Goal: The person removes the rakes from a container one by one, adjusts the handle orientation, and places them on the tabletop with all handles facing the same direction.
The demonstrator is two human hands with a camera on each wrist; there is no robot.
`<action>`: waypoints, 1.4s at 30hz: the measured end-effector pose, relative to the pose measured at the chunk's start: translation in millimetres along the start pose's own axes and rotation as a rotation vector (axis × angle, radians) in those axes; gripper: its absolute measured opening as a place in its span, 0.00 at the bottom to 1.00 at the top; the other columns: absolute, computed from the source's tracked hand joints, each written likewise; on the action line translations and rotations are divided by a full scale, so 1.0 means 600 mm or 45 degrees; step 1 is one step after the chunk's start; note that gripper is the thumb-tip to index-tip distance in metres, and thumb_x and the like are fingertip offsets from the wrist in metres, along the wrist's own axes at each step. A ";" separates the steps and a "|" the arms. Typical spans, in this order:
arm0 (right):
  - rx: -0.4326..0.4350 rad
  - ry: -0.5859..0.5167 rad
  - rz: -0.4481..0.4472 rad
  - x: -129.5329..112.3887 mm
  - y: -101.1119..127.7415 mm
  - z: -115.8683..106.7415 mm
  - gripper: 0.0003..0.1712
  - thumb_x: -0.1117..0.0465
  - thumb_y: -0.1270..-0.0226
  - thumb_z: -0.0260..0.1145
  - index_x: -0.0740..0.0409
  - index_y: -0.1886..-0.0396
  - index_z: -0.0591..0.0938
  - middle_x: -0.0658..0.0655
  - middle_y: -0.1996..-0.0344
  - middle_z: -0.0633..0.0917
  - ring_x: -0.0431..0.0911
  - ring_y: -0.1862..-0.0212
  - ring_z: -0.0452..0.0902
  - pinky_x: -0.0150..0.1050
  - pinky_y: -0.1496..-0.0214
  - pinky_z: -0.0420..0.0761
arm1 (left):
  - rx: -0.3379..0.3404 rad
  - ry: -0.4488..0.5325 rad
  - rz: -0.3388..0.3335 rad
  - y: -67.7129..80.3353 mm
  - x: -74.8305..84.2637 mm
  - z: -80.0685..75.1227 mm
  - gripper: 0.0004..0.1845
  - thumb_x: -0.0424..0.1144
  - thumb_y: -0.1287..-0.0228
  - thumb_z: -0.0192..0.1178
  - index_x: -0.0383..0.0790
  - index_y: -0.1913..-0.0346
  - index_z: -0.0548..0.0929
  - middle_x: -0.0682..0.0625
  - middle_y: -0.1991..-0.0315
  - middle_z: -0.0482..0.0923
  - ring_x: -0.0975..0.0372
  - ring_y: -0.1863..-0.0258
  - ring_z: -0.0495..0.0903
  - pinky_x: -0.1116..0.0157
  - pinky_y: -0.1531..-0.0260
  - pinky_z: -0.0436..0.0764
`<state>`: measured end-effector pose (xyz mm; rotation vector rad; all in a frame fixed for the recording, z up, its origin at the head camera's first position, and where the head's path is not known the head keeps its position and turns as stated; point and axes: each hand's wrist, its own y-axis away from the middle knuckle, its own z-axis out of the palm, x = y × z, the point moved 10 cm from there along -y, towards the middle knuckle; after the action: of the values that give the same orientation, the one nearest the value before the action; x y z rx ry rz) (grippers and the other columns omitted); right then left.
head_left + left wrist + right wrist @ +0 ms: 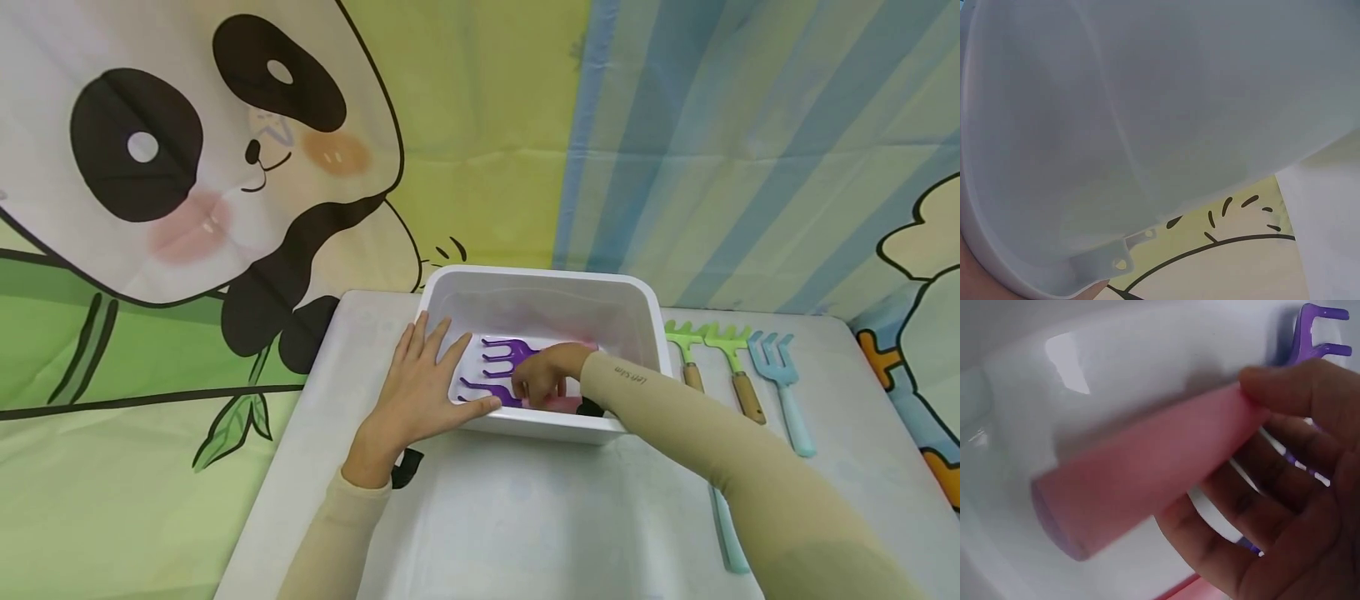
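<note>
A white plastic bin point(540, 277) stands on the table. My left hand point(420, 385) lies on the bin's near-left corner, fingers spread and straight, thumb along the front rim. My right hand point(542, 382) reaches inside the bin. In the right wrist view my right hand point(1272, 469) holds the pink handle point(1147, 481) of a purple toy rake point(1319, 328) between thumb and fingers. Two purple rake heads point(506, 354) point(483, 392) show on the bin floor. The left wrist view is filled by the bin's white wall point(1147, 125).
To the right of the bin lie two green rakes point(686, 342) point(733, 354) with wooden handles and a light blue rake point(782, 377). Another light blue handle point(729, 533) lies under my right forearm. A cartoon backdrop hangs behind the table.
</note>
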<state>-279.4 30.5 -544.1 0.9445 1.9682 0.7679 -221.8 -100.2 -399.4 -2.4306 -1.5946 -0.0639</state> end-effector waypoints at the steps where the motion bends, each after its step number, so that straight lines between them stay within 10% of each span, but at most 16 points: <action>1: -0.025 -0.030 -0.007 0.000 0.001 0.001 0.15 0.61 0.32 0.67 0.52 0.47 0.80 0.50 0.56 0.79 0.45 0.54 0.76 0.45 0.56 0.84 | 0.003 -0.002 0.001 -0.001 0.000 0.000 0.58 0.85 0.48 0.43 0.44 0.25 0.67 0.38 0.23 0.54 0.42 0.22 0.36 0.46 0.27 0.36; 22: -0.100 -0.209 0.013 0.014 0.058 -0.046 0.23 0.72 0.41 0.65 0.54 0.45 0.79 0.57 0.54 0.78 0.49 0.58 0.79 0.47 0.58 0.84 | 0.013 0.061 -0.014 -0.008 0.004 -0.008 0.59 0.86 0.49 0.42 0.43 0.26 0.68 0.36 0.23 0.52 0.42 0.22 0.36 0.48 0.26 0.36; 42: 0.041 -0.363 -0.060 0.027 0.200 -0.102 0.18 0.67 0.35 0.66 0.58 0.47 0.74 0.60 0.55 0.75 0.48 0.61 0.77 0.46 0.58 0.85 | -0.029 0.027 -0.042 -0.007 -0.004 -0.001 0.60 0.87 0.49 0.39 0.45 0.25 0.67 0.38 0.23 0.52 0.42 0.22 0.37 0.48 0.26 0.36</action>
<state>-297.3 97.5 -427.7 0.9659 1.7510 0.5434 -226.5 -100.9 -398.7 -2.4123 -1.6338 -0.1135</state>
